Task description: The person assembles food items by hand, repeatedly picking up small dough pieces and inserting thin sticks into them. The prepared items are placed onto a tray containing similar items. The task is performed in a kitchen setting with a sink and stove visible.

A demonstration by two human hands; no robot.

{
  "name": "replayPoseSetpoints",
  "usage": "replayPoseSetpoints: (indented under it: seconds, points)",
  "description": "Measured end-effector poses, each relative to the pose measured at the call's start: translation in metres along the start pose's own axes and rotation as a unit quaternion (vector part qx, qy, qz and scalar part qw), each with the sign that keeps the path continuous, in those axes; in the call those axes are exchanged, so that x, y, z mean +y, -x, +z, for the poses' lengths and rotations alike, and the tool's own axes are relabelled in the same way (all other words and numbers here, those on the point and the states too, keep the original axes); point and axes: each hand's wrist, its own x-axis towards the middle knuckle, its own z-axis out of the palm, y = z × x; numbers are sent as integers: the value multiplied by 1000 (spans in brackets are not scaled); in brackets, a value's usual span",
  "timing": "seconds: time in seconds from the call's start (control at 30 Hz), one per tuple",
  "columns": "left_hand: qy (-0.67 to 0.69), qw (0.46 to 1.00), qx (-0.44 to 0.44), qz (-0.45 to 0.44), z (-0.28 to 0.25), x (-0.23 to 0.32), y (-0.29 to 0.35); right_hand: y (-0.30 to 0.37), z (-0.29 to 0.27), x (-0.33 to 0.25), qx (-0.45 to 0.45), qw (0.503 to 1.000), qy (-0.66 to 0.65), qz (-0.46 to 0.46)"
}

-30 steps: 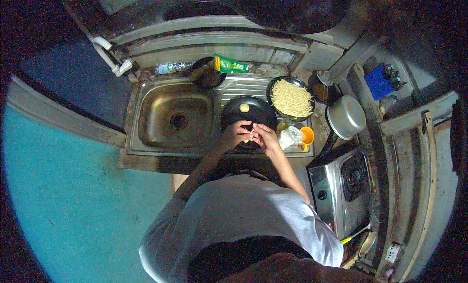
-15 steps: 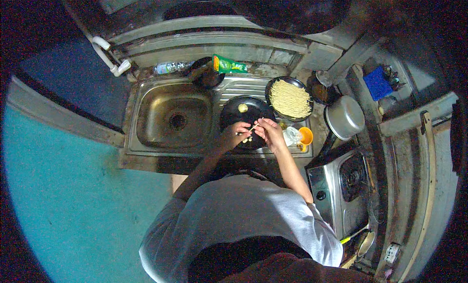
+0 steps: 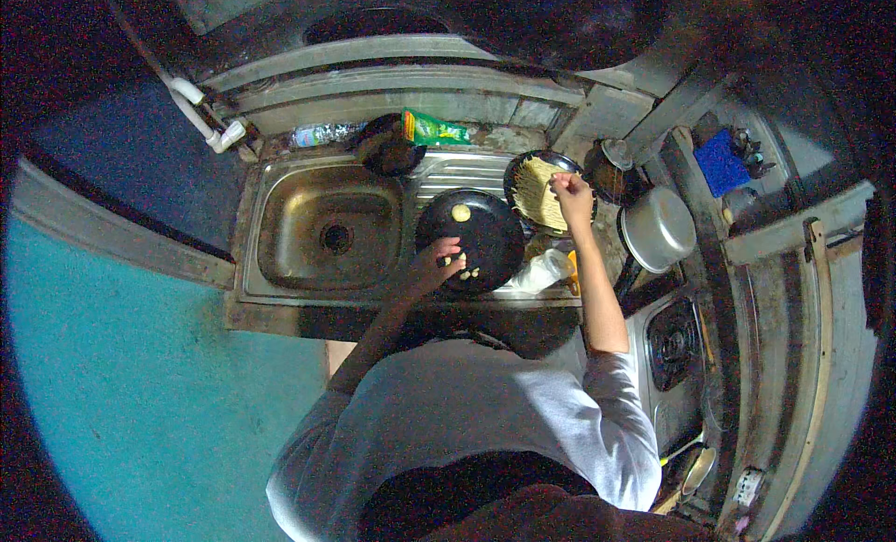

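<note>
My left hand [image 3: 441,265] is over a round black plate [image 3: 499,234], its fingers curled round small pale dough pieces [image 3: 448,260]. A few more dough bits [image 3: 469,275] lie on the plate beside its fingertips, and a round ball of dough [image 3: 461,212] sits toward the far rim. To the right, my right hand [image 3: 572,195] is above a second black plate [image 3: 511,176] heaped with thin, pale dough strands [image 3: 535,195]. Its fingertips are pinched together over the heap, apparently on one strand, mostly hidden by the fingers.
A steel sink [image 3: 280,276] lies left of the plate. Behind are a green packet [image 3: 437,129], a clear bottle [image 3: 325,134] and a dark pan [image 3: 387,148]. A white plastic bag [image 3: 541,273] and orange cup [image 3: 573,271] stand near my right forearm, with a pot [image 3: 661,226] and stove [image 3: 674,341] beyond.
My hands were together over the black plate with a thin dough strand between them. The right hand has moved right and away to the strand plate; the left stays over the black plate.
</note>
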Motion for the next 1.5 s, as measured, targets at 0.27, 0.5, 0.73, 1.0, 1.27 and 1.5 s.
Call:
replayPoseSetpoints:
  seconds: [0.27, 0.5, 0.73, 1.0, 1.27, 1.5]
  points:
    - [14, 981, -12, -192, -13, 51, -10, -62, 10, 63, 63, 996, 26, 51]
    - [8, 982, -12, -188, -17, 38, -4, -53, -12, 124, 7, 961, 242, 136]
    - [19, 978, 11, -208, -5, 16, 4, -20, -38, 126, -66, 872, 465, 139]
    - [69, 982, 31, -174, -10, 16, 2, 8, -9, 14, -55, 982, 173, 50]
    - [139, 970, 185, -70, 3, -51, 7, 145, 103, -4, -385, 892, 232, -50]
    - [170, 957, 162, -172, -6, -55, 15, 153, 106, 9, -278, 900, 337, -7]
